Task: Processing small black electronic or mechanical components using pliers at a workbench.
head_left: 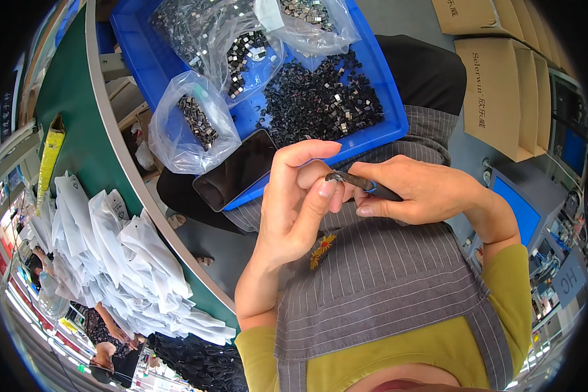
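My right hand (415,189) is closed around a pair of small pliers or cutters (380,189) with dark, blue-marked handles. Their jaws point left and meet the fingertips of my left hand (297,202). Thumb and fingers of that hand pinch a tiny metallic piece (334,176) at the tool's tip; its exact kind is too small to make out. Just beyond the hands, a blue plastic bin (393,108) rests on my lap. Loose small black pieces (320,98) lie in it, with silvery ones among them. A dark smartphone (236,171) leans across the bin's near left corner.
Clear plastic bags (193,124) of small metal parts sit in the bin. Along the left curves a green-topped table (72,98) bearing white plastic packets (137,261) and a yellow strip (49,157). Cardboard boxes (493,98) stand at right. Another person (108,333) is at lower left.
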Action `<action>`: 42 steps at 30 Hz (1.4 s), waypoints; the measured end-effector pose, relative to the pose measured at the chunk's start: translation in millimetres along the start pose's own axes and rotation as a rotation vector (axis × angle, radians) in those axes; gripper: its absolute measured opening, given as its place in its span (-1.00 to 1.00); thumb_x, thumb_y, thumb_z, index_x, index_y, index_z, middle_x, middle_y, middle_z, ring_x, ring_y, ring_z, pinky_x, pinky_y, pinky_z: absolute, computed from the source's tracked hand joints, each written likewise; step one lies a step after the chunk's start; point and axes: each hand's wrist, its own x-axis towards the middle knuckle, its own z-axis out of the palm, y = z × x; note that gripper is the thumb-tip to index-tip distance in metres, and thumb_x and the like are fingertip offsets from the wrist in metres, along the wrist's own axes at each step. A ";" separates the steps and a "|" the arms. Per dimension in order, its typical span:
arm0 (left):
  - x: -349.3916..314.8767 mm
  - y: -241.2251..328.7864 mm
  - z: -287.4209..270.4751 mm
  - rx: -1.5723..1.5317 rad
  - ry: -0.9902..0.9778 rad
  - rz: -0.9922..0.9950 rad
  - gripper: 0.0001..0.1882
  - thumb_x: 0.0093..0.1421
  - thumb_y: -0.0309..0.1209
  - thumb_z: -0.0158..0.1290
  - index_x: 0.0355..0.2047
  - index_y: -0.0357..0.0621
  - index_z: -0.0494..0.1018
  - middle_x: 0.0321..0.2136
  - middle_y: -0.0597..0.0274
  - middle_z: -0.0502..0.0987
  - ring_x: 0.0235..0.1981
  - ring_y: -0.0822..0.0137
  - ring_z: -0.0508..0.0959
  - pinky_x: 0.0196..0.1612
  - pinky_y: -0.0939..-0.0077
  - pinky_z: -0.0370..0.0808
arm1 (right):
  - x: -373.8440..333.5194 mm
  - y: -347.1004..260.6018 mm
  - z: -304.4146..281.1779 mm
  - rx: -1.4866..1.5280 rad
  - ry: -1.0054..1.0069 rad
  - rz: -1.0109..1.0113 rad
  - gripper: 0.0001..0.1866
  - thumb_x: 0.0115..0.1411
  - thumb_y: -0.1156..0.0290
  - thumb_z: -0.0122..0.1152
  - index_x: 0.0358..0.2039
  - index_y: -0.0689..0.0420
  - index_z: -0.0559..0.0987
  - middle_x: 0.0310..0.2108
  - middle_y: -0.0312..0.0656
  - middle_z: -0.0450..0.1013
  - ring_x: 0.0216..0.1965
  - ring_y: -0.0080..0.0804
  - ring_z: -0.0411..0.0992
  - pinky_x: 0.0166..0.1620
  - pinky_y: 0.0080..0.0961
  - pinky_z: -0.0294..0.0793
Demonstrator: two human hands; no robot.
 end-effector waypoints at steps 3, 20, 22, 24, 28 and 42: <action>1.2 -0.2 1.6 0.009 0.009 -0.043 -0.69 0.31 -0.56 -0.20 0.05 -0.32 0.13 -0.54 0.24 0.36 -0.46 0.49 0.37 -0.31 0.60 0.36 | 0.7 -5.4 -0.4 0.004 -0.012 0.083 -0.60 0.23 0.27 0.04 -0.01 0.26 0.32 -0.17 0.01 0.45 -0.10 0.02 0.40 -0.05 -0.23 0.34; 5.9 -14.0 -0.3 0.979 0.172 0.443 -0.92 0.23 -0.57 -0.04 -0.32 -0.32 0.44 -0.64 0.26 0.46 -0.64 0.55 0.44 -0.58 0.69 0.35 | -1.9 -2.3 10.4 0.111 0.123 0.104 -0.70 0.25 0.30 0.02 -0.12 0.26 0.37 -0.54 -0.08 0.47 -0.50 -0.27 0.49 -0.36 -0.39 0.44; 4.6 -7.9 4.3 0.668 0.165 0.184 -0.91 0.25 -0.55 -0.05 -0.32 -0.33 0.44 -0.64 0.28 0.48 -0.64 0.59 0.43 -0.59 0.72 0.33 | -4.0 -1.4 11.4 0.146 0.126 0.119 -0.67 0.27 0.24 0.00 -0.12 0.26 0.36 -0.56 -0.06 0.48 -0.47 -0.23 0.49 -0.35 -0.36 0.42; 0.4 -2.8 5.9 0.615 0.174 0.169 -0.90 0.26 -0.54 -0.06 -0.32 -0.34 0.43 -0.64 0.28 0.48 -0.64 0.61 0.41 -0.60 0.73 0.31 | -5.4 -1.4 12.4 0.264 0.085 0.054 -0.70 0.28 0.26 -0.02 -0.15 0.25 0.38 -0.58 -0.14 0.46 -0.51 -0.35 0.46 -0.37 -0.44 0.42; 3.1 4.5 9.9 0.448 0.194 0.061 -0.82 0.32 -0.44 -0.10 -0.35 -0.32 0.41 -0.66 0.31 0.45 -0.66 0.64 0.36 -0.61 0.76 0.25 | -4.7 -4.5 11.5 0.390 0.053 0.003 -0.72 0.29 0.27 -0.03 -0.18 0.25 0.39 -0.60 -0.22 0.42 -0.54 -0.47 0.41 -0.39 -0.51 0.42; 2.7 11.1 8.4 -0.103 0.124 -0.148 -0.69 0.33 -0.30 -0.16 -0.48 -0.25 0.35 -0.65 0.34 0.36 -0.69 0.64 0.21 -0.62 0.74 0.10 | -5.4 -8.5 12.9 0.494 -0.005 0.013 -0.71 0.30 0.22 -0.03 -0.23 0.24 0.40 -0.57 -0.25 0.41 -0.53 -0.55 0.39 -0.40 -0.59 0.41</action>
